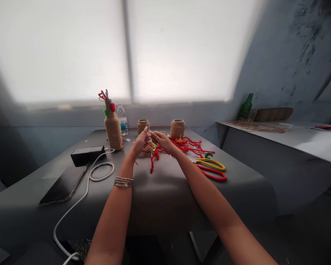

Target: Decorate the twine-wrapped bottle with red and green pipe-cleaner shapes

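My left hand point(141, 142) and my right hand point(163, 141) meet above the middle of the table, fingers pinched together. A small bit of lilac shows between them, too small to name. Beneath and beside the hands lies a tangle of tan twine point(146, 150). Red fuzzy yarn pieces point(191, 146) spread out to the right, with one strand point(152, 165) hanging forward near my right hand. Just beyond the hands stand two twine-wrapped jars, a left jar point(142, 126) and a right jar point(177, 129).
At the left stand a twine-wrapped bottle point(113, 130) with yarn decorations and a water bottle point(123, 121). A power bank point(87, 155), phone point(64, 184) and white cable point(87, 184) lie nearer. Scissors point(213, 171) lie right. A side table point(306, 141) holds a green bottle point(246, 106).
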A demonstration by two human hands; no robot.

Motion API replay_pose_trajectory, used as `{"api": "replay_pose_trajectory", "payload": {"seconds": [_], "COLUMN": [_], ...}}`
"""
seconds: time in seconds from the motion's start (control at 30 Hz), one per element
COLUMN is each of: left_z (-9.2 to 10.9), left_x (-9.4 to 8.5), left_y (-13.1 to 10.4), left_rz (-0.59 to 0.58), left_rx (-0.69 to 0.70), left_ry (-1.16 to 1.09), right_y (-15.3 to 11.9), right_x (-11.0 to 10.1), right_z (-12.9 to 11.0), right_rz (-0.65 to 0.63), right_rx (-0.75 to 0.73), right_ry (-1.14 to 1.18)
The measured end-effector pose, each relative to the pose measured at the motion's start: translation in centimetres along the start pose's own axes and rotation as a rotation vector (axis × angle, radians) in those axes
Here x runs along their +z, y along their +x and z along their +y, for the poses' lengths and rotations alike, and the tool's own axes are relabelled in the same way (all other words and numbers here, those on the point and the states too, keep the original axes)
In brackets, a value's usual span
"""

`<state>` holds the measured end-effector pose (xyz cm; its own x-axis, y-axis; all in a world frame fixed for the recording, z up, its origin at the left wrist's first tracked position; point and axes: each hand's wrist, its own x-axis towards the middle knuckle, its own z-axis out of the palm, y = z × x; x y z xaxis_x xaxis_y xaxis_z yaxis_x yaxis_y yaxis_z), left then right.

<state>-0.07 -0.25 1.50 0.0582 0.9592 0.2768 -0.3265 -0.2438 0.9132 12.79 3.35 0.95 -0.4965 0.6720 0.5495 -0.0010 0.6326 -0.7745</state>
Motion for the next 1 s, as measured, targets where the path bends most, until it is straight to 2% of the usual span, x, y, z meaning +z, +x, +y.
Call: {"api": "replay_pose_trajectory", "payload": {"seconds": [0.13,0.27,0.47,0.6,0.83,1.0], "left_z": [0.4,0.1,-0.2,-0.3,-0.2,0.1], "left_x": [0.7,1.2,1.6,1.3,0.8,0.5], "left_y": [-0.3,-0.4,-0.4,-0.2,-0.2,-0.4], "left_rz": [0.029,0.059,0.173,0.185,0.128,0.023], "left_rx": [-0.072,-0.037,0.007,0.035,0.116,0.053], "left_ry": [-0.023,-0.027,-0.069,-0.037,0.126,0.128], "right_y": [0.1,0.2,0.0,0.0,0.2,0.4], "right_x": [0.1,0.3,1.3,1.3,0.4,0.2], "right_z": [0.1,0.4,0.9,0.9,0.5,0.8], "right_rz": [0.114,0.191,0.112,0.097,0.085,-0.013], "right_rx": [-0.039,-0.091,-0.082,-0.078,-0.013,0.024], "right_ry": [-0.006,-0.063,-0.137,-0.184,0.062,0.187]}}
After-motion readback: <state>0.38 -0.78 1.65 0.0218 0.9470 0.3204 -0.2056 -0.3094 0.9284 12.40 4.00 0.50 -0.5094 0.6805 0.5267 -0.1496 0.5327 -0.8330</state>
